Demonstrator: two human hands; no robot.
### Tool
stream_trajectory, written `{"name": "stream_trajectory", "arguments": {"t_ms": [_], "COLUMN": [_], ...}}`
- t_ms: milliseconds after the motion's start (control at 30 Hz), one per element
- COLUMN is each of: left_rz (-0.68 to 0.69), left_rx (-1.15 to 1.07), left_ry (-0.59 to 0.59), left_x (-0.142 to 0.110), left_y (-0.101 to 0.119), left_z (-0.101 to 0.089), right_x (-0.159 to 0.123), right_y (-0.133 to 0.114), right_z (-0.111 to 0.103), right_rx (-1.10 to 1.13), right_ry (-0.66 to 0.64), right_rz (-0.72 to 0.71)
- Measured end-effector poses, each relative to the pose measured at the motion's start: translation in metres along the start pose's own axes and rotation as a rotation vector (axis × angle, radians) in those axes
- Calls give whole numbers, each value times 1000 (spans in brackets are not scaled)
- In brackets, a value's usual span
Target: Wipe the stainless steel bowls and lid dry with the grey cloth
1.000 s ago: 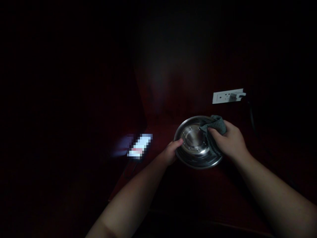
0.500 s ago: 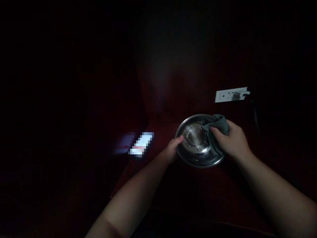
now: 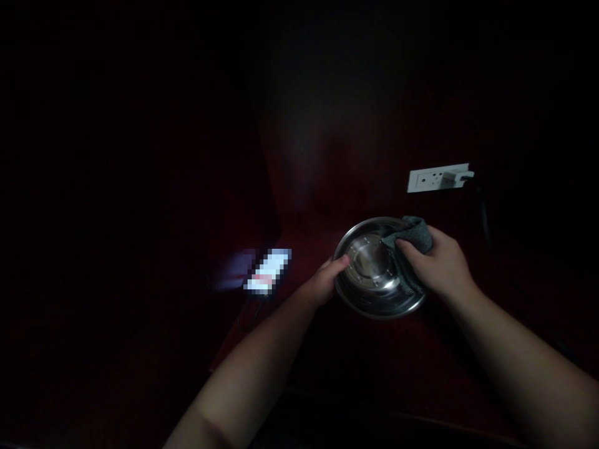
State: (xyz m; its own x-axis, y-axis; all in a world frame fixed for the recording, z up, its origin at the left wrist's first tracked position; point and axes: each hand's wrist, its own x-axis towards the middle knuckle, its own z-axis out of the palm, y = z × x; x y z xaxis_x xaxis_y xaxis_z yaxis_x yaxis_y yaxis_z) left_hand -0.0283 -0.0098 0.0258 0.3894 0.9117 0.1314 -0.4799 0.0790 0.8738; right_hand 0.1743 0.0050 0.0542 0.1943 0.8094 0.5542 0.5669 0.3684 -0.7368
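Note:
A shiny round metal bowl (image 3: 372, 262) is held up over a dark red surface, its inside facing me. My left hand (image 3: 328, 278) grips its left rim, thumb inside the wall and the other fingers hidden behind. My right hand (image 3: 442, 262) is closed on a dark grey-green cloth (image 3: 414, 236). The cloth is draped over the bowl's right rim and lies against the inner wall. Fingers of the right hand are partly hidden by the cloth and the bowl.
To the left lies a lit phone (image 3: 267, 272), its screen blurred out, with a thin cable beside it. A white wall socket (image 3: 428, 179) at the right holds a plug (image 3: 456, 176) with a dark cord hanging down. The surroundings are very dark.
Almost nothing differs. The bowl and my left hand have shifted very slightly to the right; the cloth stays at the same part of the rim.

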Motion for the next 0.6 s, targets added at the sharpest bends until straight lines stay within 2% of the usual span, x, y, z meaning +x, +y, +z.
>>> {"name": "stream_trajectory", "arguments": {"t_ms": [267, 400, 500, 600], "left_rz": [52, 123, 100, 81], "left_rx": [0, -61, -60, -12], "left_ry": [-34, -76, -103, -132], "left_x": [-1, 1, 0, -2], "left_y": [1, 2, -3, -8], "left_z": [-1, -1, -1, 2], "right_x": [0, 3, 4, 4], "right_y": [2, 6, 8, 9], "right_z": [1, 0, 1, 4], "right_rx": [20, 63, 123, 133], "right_ry": [33, 142, 204, 176], "right_rz": [-2, 51, 85, 89]}}
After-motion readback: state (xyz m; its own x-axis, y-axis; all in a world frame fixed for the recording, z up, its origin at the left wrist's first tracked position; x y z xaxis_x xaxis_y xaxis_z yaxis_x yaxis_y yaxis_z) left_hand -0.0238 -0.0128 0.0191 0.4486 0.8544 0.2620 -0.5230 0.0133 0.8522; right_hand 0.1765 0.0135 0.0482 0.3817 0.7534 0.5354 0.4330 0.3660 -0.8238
